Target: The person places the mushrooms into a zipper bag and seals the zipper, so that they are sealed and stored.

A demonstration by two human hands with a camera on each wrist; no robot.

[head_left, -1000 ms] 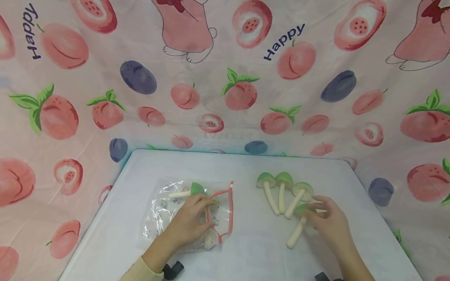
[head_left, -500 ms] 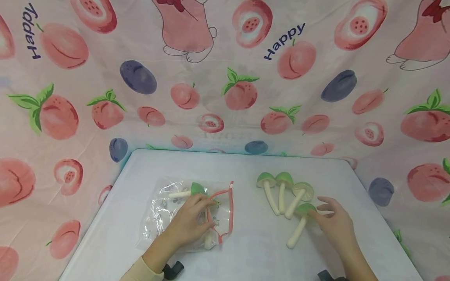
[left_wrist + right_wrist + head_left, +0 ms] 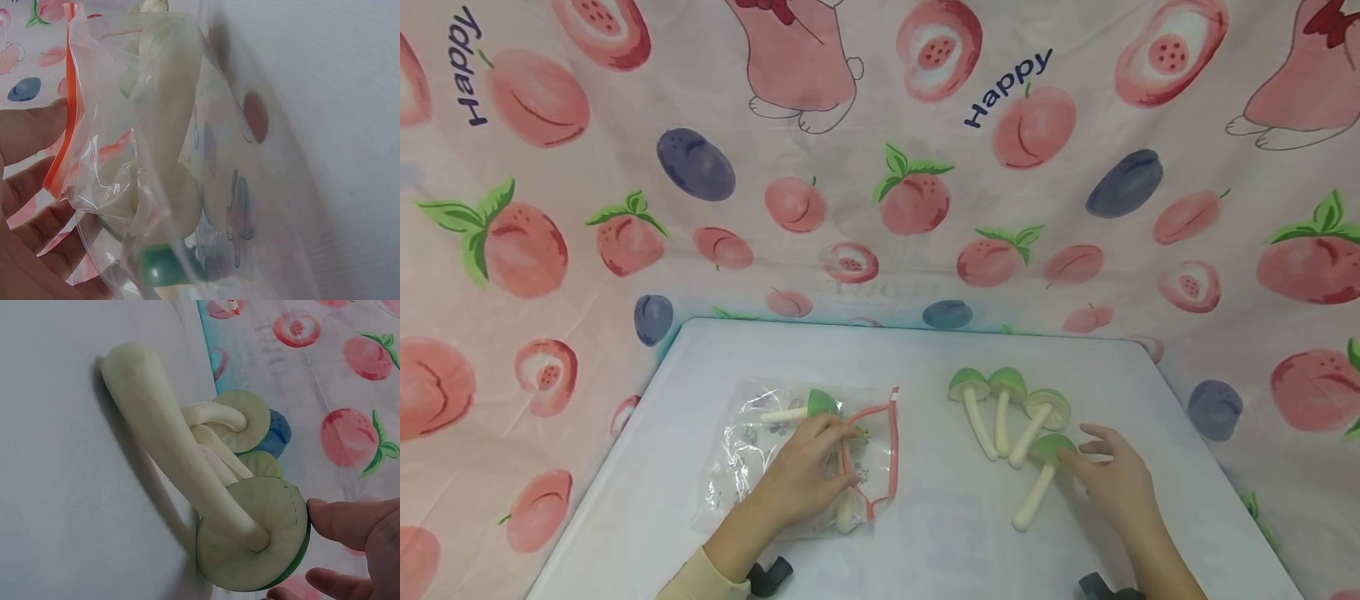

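Observation:
In the head view my left hand [image 3: 808, 467] is at the mouth of a clear zip bag [image 3: 737, 467] with a red closure strip, its fingers bent over the near lip and holding it apart. Green-capped toy mushrooms, one showing its cap [image 3: 822, 403], lie inside the bag. My right hand [image 3: 1116, 483] is beside the nearest loose toy mushroom [image 3: 1041, 483]; in the right wrist view the thumb [image 3: 344, 522] meets the edge of its green cap [image 3: 256, 544], while the other fingers are spread apart from it. The mushroom's pale stalk points toward me.
Three more toy mushrooms lie side by side behind it: the left one [image 3: 973, 408], the middle one [image 3: 1004, 408] and the right one [image 3: 1037, 425]. The white table [image 3: 947, 550] ends at a fruit-print cloth [image 3: 865, 208] hung behind and at both sides.
My right fingers were around the nearest mushroom's cap; they have loosened and drawn back slightly to the right. That mushroom lies in the same spot. My left hand and the bag keep still.

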